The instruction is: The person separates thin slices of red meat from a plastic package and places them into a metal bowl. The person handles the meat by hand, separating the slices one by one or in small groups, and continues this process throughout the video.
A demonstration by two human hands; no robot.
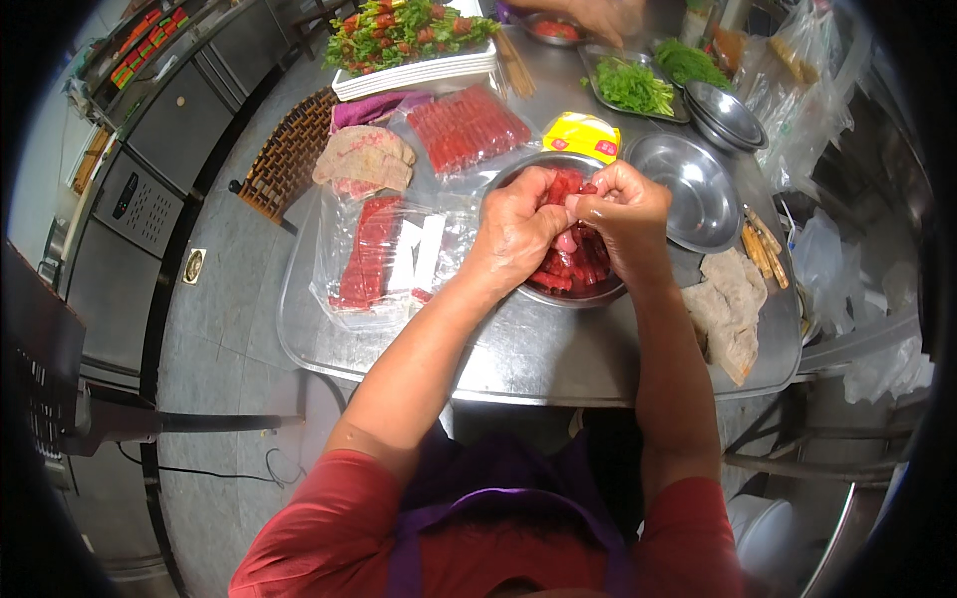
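My left hand (pixel 523 224) and my right hand (pixel 624 198) meet above a steel bowl (pixel 579 303) of red meat pieces (pixel 576 265). Each hand pinches a piece of red meat between thumb and fingers, and the thumbs nearly touch. Whether it is one piece or two is hidden by the fingers. Left of the bowl, an opened plastic package holds a slab of red meat (pixel 365 258) with white strips beside it. Behind lies a clear pack of red meat slices (pixel 467 127). A yellow packet (pixel 582 136) touches the bowl's far side, and an empty steel bowl (pixel 684 190) stands to the right.
White trays (pixel 419 78) hold bundles of meat-wrapped greens. A metal tray of leafy herbs (pixel 632 86) and stacked steel bowls (pixel 725 112) stand at the back right. Cloths (pixel 729 306) and wooden-handled tools (pixel 762 243) lie right. Another person's hand (pixel 613 19) is at the far edge.
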